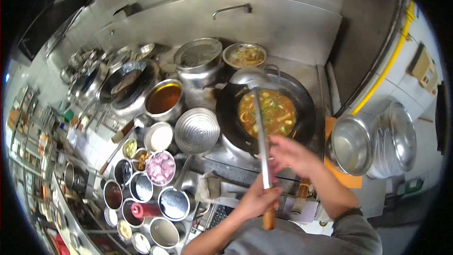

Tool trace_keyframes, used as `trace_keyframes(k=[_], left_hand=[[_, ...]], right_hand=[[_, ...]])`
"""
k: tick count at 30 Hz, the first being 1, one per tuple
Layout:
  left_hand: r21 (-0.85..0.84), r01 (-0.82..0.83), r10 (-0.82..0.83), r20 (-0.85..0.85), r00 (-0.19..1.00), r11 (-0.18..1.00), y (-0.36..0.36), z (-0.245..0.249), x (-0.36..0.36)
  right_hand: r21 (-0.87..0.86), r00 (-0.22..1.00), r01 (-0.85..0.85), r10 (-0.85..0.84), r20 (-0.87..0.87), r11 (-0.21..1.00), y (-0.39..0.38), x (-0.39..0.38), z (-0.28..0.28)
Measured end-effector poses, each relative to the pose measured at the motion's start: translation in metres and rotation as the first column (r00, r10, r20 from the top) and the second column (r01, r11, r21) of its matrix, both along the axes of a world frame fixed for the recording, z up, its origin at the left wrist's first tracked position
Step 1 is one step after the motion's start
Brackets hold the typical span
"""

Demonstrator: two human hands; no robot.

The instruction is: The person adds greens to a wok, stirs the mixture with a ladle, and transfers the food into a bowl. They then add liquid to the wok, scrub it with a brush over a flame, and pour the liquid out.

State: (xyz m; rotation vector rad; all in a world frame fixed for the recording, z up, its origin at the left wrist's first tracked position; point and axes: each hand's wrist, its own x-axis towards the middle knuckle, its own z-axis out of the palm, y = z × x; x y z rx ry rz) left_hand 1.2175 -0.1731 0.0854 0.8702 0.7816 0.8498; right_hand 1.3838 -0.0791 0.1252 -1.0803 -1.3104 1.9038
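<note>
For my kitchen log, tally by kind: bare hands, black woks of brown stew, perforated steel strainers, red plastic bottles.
Bare hands (left hand, right hand): 2
Black wok of brown stew: 1
Perforated steel strainer: 1
Red plastic bottle: 1
Total: 5

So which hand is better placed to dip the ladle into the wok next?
Probably the left hand: it grips the ladle near its wooden end. The right hand looks open beside the shaft, near the wok.
</note>
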Motion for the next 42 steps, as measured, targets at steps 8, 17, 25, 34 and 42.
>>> trace_keyframes(k=[8, 17, 25, 34, 42], left_hand=[[0.542, 0.441, 0.164, -0.744, 0.648, 0.716, 0.006, -0.037, -0.062], [0.432, -0.291, 0.509, -0.811, 0.290, 0.854, -0.020, -0.158, -0.166], [0.234, -0.295, 0.336, -0.867, 0.368, 0.926, 0.006, -0.195, -0.170], [0.377, -0.427, 0.541, -0.750, 0.381, 0.822, -0.016, -0.159, -0.165], [-0.582, -0.291, 0.553, 0.342, 0.760, 0.760, -0.062, -0.111, -0.184]], right_hand=[[-0.009, 0.911, 0.384, -0.380, -0.162, 0.923, -0.044, 0.051, -0.013], [-0.154, 0.852, 0.476, -0.497, -0.165, 0.866, -0.021, 0.027, -0.038], [0.052, 0.986, 0.143, -0.137, -0.095, 0.988, 0.090, -0.159, -0.011], [0.284, 0.916, -0.047, -0.072, 0.395, 0.958, 0.138, -0.271, -0.050], [-0.039, 0.999, 0.031, -0.033, -0.034, 0.999, 0.133, -0.252, -0.046]])
